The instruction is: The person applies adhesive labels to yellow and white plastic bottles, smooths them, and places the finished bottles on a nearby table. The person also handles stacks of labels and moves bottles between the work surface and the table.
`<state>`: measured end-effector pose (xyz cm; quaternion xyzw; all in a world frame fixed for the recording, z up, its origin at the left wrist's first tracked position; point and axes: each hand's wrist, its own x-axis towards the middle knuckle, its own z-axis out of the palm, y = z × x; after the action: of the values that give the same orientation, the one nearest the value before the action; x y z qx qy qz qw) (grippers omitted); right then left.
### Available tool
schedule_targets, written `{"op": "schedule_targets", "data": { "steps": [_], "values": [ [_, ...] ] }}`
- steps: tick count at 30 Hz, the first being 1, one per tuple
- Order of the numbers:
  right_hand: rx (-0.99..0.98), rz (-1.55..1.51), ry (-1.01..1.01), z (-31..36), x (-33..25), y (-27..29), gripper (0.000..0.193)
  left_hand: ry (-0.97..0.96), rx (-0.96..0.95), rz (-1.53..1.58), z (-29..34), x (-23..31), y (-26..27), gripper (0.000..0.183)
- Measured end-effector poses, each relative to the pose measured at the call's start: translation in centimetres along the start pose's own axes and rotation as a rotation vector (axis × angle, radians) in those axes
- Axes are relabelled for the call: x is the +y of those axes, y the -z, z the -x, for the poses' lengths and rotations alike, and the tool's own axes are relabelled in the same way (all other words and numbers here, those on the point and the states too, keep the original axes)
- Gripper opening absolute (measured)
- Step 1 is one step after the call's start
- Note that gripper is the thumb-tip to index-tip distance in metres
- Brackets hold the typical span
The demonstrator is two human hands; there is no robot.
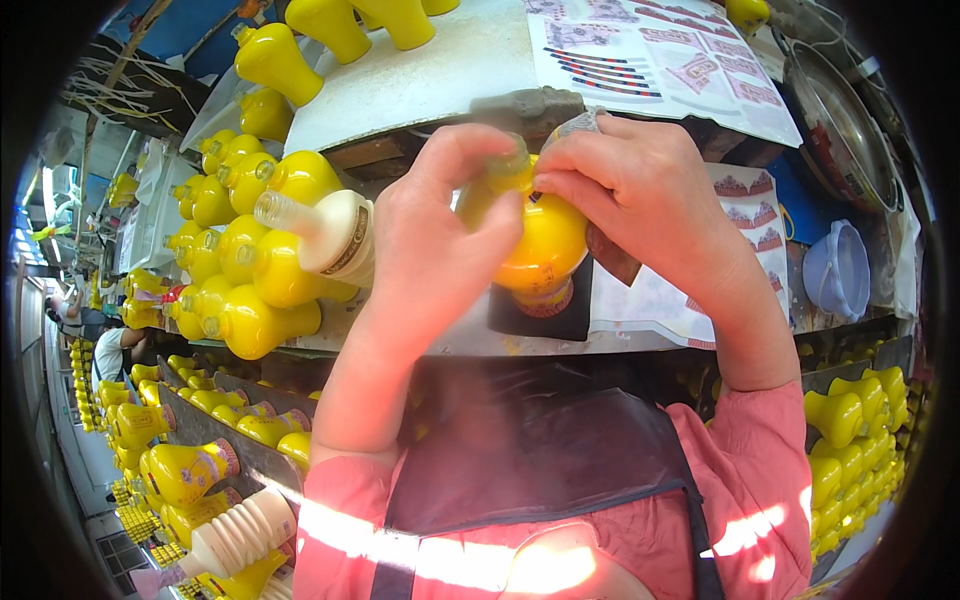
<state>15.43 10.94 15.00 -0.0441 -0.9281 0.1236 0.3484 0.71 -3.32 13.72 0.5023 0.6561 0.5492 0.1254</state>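
A glossy yellow glass bottle with a round body stands on a dark pad in front of me, a patterned band around its foot. My left hand has thumb and forefinger closed about its clear neck. Against the bottle's shoulder, my right hand pinches something mostly hidden by the fingers. A greyish, crumpled scrap sticks out above that hand, and a brown flat piece pokes out below it. Beside my left wrist lies a cream bottle with a clear neck.
Several yellow bottles lie heaped at the left, and others stand on the white board. Printed decal sheets cover the back right. A lavender bucket and a metal basin sit at the right. Racked bottles fill the lower left.
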Motion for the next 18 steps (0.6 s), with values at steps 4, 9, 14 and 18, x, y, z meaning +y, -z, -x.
{"op": "schedule_targets", "data": {
  "steps": [4,9,14,18],
  "values": [
    [0.02,0.022,0.038,-0.11,-0.21,0.26,0.01,-0.012,-0.014,0.018,-0.1,-0.07,0.07,0.031],
    [0.01,0.06,0.04,-0.3,-0.48,0.3,0.011,-0.002,-0.023,0.019,-0.09,-0.13,0.03,0.033],
    [0.029,-0.003,0.001,-0.16,-0.58,0.13,0.01,-0.001,-0.046,0.076,-0.02,-0.3,0.25,0.035],
    [0.024,-0.037,-0.061,-0.05,-0.52,-0.13,0.01,0.006,-0.051,0.099,-0.08,-0.4,0.3,0.035]
  ]
}}
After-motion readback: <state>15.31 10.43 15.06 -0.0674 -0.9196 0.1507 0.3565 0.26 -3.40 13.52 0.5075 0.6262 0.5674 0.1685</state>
